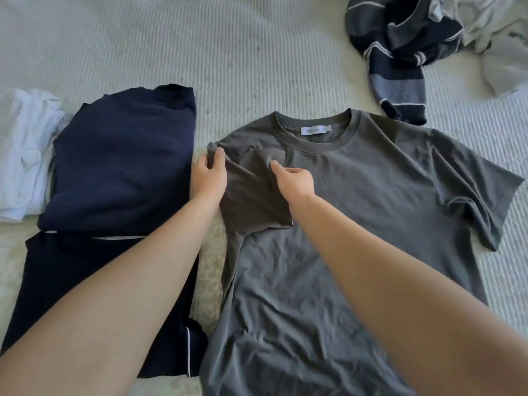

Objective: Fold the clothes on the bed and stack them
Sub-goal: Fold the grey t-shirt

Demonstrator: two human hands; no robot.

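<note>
A grey T-shirt (357,212) lies face up on the bed, collar away from me. Its left sleeve is folded inward over the chest. My left hand (208,178) grips the shoulder edge of that folded sleeve, thumb on top. My right hand (294,181) pinches the sleeve's hem near the collar. The shirt's right sleeve lies spread out flat. To the left sits a folded navy garment (123,164), with a folded dark garment with white piping (85,284) in front of it.
A folded pale blue garment (23,155) lies at the far left. At the back right a striped navy knit (400,55) and light grey clothes (500,44) lie in a crumpled heap. The ribbed bedcover (200,52) stretches beyond.
</note>
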